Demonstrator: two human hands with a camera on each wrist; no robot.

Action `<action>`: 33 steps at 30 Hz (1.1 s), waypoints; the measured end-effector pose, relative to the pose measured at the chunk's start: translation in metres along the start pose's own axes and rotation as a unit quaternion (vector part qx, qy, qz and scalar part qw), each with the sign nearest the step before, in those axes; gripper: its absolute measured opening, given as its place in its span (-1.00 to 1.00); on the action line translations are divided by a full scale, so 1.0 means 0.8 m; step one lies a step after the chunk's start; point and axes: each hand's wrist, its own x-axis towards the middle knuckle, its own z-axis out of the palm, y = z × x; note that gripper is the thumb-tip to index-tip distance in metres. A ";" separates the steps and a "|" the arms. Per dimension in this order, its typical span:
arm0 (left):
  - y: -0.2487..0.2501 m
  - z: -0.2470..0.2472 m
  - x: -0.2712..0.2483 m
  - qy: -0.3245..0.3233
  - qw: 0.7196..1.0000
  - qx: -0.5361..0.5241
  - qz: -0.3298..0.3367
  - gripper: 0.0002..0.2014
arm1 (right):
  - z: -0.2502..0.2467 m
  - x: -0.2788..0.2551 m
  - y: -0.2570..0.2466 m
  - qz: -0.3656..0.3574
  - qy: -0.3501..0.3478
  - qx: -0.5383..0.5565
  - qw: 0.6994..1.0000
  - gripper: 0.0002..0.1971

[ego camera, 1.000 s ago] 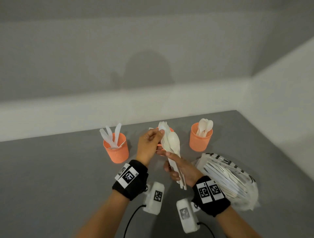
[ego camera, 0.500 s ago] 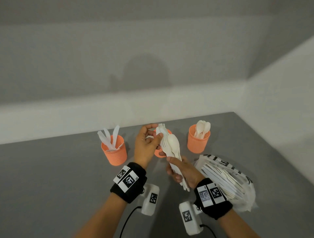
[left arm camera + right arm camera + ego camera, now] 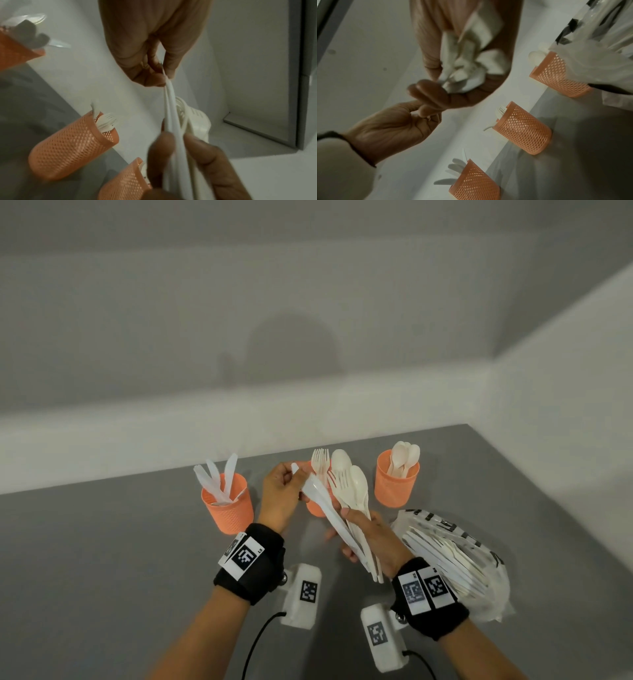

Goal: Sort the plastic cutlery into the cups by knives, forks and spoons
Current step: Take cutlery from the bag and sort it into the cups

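My right hand (image 3: 352, 529) grips a fanned bundle of white plastic cutlery (image 3: 352, 494) by the handles, with forks and spoons pointing up; the handles (image 3: 465, 67) fill its palm. My left hand (image 3: 298, 477) pinches the blade end of a white knife (image 3: 318, 501) that sticks out to the left of the bundle, the pinch (image 3: 164, 75) seen close up. Behind stand three orange mesh cups: the left cup (image 3: 227, 508) holds knives, the middle cup (image 3: 315, 510) holds forks and is mostly hidden by my hands, and the right cup (image 3: 395, 486) holds spoons.
A clear plastic bag (image 3: 455, 559) with more white cutlery lies on the grey table (image 3: 102, 559) to the right of my right wrist. White walls close off the far and right sides of the table. All three cups (image 3: 522, 128) stand in a row near the far wall.
The bundle has fanned out. My left hand has drawn a knife's blade end sideways to the left, away from the forks and spoons. The right hand keeps its grip.
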 end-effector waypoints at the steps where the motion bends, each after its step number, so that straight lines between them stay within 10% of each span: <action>1: -0.001 0.001 -0.002 0.005 1.000 -0.008 -0.004 -0.92 | 0.000 0.001 0.001 -0.002 0.004 -0.001 1.000 -0.75; 10: -0.025 0.020 -0.040 -0.038 0.998 0.003 -0.046 -0.78 | 0.017 0.022 0.010 0.006 0.030 -0.002 1.000 -0.72; 19: -0.046 -0.093 -0.012 0.231 0.970 -0.062 -0.038 -0.90 | 0.002 0.035 0.032 -0.025 0.151 -0.005 0.988 -0.91; 23: -0.016 -0.137 0.010 0.352 0.933 -0.076 0.008 -0.61 | -0.004 0.034 0.023 -0.038 0.150 -0.012 0.988 -0.89; 28: 0.032 -0.152 0.072 0.333 0.936 -0.059 0.097 -0.51 | -0.001 0.032 0.018 -0.041 0.158 -0.009 0.986 -0.85; 33: -0.016 -0.147 0.099 0.247 0.967 0.061 0.020 -0.49 | -0.008 0.028 0.022 -0.024 0.177 -0.005 0.984 -0.84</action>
